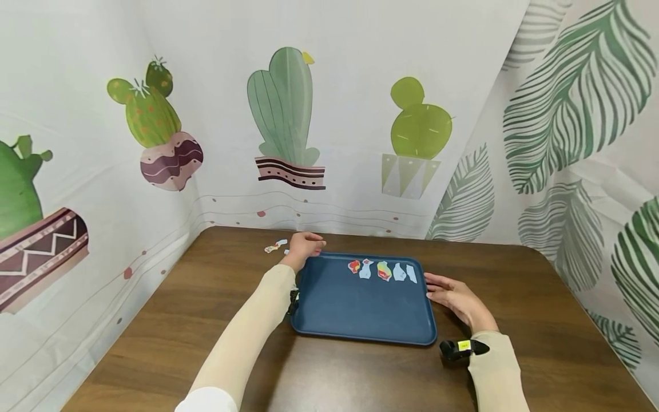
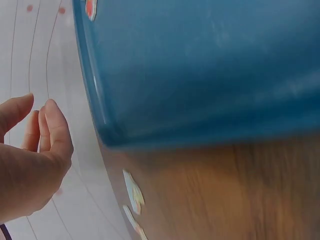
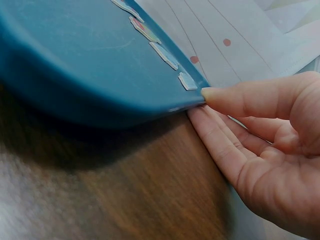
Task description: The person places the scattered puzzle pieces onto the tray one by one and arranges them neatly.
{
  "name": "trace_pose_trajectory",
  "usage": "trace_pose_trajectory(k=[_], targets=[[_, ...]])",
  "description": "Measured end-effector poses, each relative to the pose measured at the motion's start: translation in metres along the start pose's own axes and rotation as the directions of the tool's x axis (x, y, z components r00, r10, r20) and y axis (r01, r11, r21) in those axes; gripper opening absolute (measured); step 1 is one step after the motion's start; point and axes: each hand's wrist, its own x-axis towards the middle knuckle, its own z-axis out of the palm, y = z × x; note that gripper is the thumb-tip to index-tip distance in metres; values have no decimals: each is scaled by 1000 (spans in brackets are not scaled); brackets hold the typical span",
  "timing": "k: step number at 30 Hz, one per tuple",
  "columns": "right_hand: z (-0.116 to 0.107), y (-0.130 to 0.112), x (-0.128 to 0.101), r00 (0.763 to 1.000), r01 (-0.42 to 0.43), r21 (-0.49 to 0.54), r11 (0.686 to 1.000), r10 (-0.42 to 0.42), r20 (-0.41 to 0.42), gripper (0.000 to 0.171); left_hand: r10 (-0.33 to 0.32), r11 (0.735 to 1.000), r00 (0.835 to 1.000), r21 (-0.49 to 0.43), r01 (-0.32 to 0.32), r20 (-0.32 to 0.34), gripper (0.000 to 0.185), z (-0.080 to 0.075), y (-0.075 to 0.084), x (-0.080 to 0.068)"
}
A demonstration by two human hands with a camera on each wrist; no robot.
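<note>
A dark blue rectangular tray [image 1: 360, 312] lies on the wooden table. Along its far side is a row of several irregular cut-out pieces [image 1: 384, 271], some red and yellow, others pale. My right hand [image 1: 453, 294] is at the tray's right edge; in the right wrist view its thumb [image 3: 220, 96] rests on the rim with the fingers below, pinching it. By the far left corner hovers my left hand [image 1: 305, 249], fingers bent loosely. The left wrist view shows nothing between its thumb and fingertips. Loose cut-out pieces [image 2: 133, 192] lie on the table beside that corner.
The brown table [image 1: 206, 320] meets a white cloth backdrop [image 1: 350, 212] printed with cacti and leaves at its far edge. More loose pieces [image 1: 275, 246] lie left of the left hand. A black wrist device [image 1: 463, 348] sits on the right forearm.
</note>
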Motion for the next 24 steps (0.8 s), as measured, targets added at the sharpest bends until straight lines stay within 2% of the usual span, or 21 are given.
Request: trace_pose_trajectory(k=[7,14,21,24], targets=[[0,1,-1,1000,5,-1,1000,-5,4,60,0,1000,998,-20,-1,-67,23,-23,-9,3],[0,1,0,1000,7,8,1000,-7,0,60,-7,1000,988,-12,6,-153,25,-44,-23,8],[1,0,0,1000,-3,-3,1000,3,-2,60,-34,999,969,25,42,-247,29,-55,-36,10],[0,0,0,1000,-4,-7,1000,4,-2,60,-45,996,963,57,63,-264,32,-56,-40,11]])
